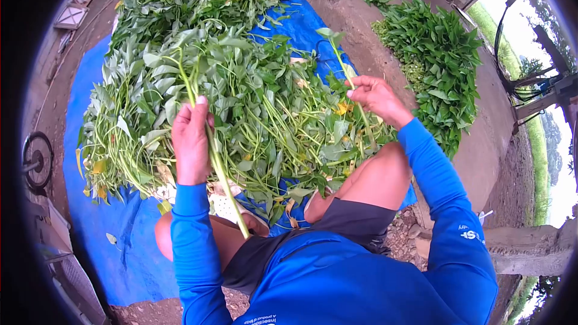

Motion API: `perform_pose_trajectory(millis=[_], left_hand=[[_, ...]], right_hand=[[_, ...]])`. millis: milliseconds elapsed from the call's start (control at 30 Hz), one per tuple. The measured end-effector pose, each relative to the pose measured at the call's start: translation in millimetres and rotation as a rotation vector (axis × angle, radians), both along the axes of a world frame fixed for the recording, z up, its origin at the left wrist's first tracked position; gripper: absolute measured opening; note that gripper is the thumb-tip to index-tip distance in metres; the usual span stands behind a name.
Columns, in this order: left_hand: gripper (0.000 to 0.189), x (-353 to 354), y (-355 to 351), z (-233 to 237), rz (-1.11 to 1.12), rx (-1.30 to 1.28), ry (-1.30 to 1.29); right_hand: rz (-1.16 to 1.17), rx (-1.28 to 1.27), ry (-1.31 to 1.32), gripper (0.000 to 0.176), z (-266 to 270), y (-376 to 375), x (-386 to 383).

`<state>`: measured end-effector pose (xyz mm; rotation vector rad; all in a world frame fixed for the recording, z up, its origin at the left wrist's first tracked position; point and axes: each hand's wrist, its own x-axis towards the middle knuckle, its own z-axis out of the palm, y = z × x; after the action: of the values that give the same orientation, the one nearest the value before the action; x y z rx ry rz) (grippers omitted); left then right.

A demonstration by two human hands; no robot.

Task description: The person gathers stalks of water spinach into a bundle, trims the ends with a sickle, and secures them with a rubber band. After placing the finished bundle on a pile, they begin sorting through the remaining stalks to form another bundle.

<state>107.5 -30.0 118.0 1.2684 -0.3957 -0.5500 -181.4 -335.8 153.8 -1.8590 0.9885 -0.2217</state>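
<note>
My left hand [191,141] is closed around long, thick water spinach stems [223,176], their leafy tops pointing up and their pale lower ends reaching down to my lap. Between the thumb and fingers of my right hand [380,102] is a single water spinach stem [338,54], with a few small leaves at its tip. Both hands are raised over a large heap of leafy water spinach [241,93]. Some yellowed leaves [343,108] lie among the greens near my right hand.
The heap lies on a blue tarp [135,247] in front of my bent legs. To the right, bundled greens [436,63] rest on the concrete floor [481,156]. A wheel [37,162] stands at the left, and a wooden beam [530,247] is at the right.
</note>
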Motion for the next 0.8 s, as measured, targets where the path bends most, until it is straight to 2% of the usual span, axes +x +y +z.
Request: perform_pose_trajectory(millis=[133,267,333,400,467,533,600,667,700,733,767,800], left_hand=[[0.027,-33,-15,-9,-0.109,0.067,-0.092],[0.023,-59,-32,-31,-0.217,0.027,-0.023],[0.021,-63,-33,-33,-0.265,0.037,-0.05],[0.023,-68,-32,-30,-0.253,0.051,0.029],[0.03,-60,-26,-32,-0.242,0.099,0.074],[0.031,-51,-19,-21,-0.313,0.093,0.239],[0.03,-39,-15,-19,-0.352,0.156,0.367],[0.023,-33,-13,-7,-0.265,0.232,0.324],[0.022,-29,-12,-6,-0.189,0.249,0.274],[0.022,-25,-11,-6,-0.113,0.265,0.225],[0.022,-20,-10,-3,-0.087,0.258,0.209],[0.022,-15,-10,1,-0.057,0.248,0.19]], right_hand=[[-0.095,0.294,-0.183,0.036,-14,60,43],[-0.01,0.586,-0.49,0.034,-27,121,87],[-0.012,0.63,-0.507,0.03,-34,141,110],[0.047,0.47,-0.565,0.024,-51,150,131],[0.023,0.667,-0.645,0.02,-41,156,137],[0.041,0.718,-0.579,0.019,-55,152,153],[0.188,0.799,-0.521,0.024,-80,137,162],[0.482,0.845,-0.473,0.029,-91,105,155],[0.605,0.925,-0.369,0.034,-103,74,149],[0.556,1.014,-0.232,0.032,-127,38,146],[0.307,0.919,-0.217,0.027,-160,12,146],[-0.032,0.714,-0.302,0.022,-198,-10,150]])
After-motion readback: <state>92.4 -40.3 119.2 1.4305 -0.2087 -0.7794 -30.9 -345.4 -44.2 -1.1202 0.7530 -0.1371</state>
